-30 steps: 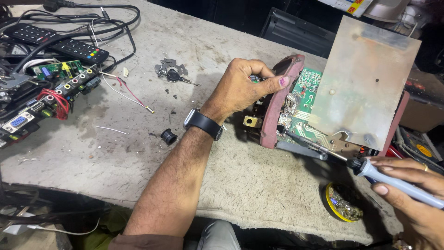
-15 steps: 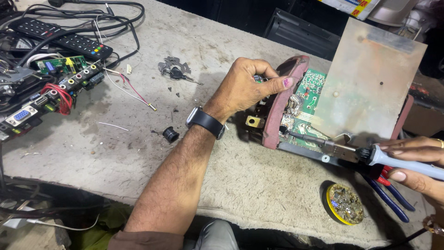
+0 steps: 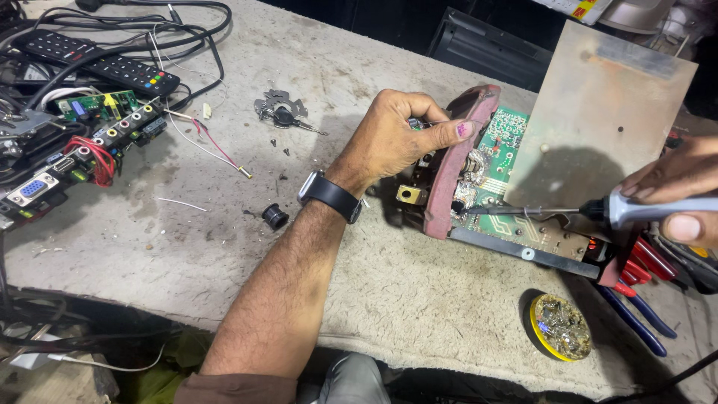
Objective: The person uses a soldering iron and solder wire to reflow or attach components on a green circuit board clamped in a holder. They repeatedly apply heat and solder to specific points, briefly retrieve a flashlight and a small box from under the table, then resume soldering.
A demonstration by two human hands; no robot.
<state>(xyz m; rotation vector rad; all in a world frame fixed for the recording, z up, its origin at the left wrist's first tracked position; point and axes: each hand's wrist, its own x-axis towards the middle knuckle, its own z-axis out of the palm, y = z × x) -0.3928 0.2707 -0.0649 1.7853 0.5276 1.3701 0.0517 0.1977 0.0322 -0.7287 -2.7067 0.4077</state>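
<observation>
Left hand point(image 3: 396, 142) clamped on the reddish casing edge point(image 3: 456, 161) of an opened appliance, tilted up near the middle of the grey work table point(image 3: 187, 247). Right hand point(image 3: 673, 194) closed around a soldering iron point(image 3: 568, 212), tip touching the green circuit board point(image 3: 497, 161) just beside the casing. Bare metal plate point(image 3: 598, 120) standing behind. Yellow tin point(image 3: 559, 327) near, remote control point(image 3: 97, 63) far left.

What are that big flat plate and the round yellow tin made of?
The flat plate looks like bare sheet metal: dull grey, stained, with rusty brown patches. The round yellow tin seems to be thin painted metal holding glittery metallic scraps, though plastic cannot be ruled out.
</observation>
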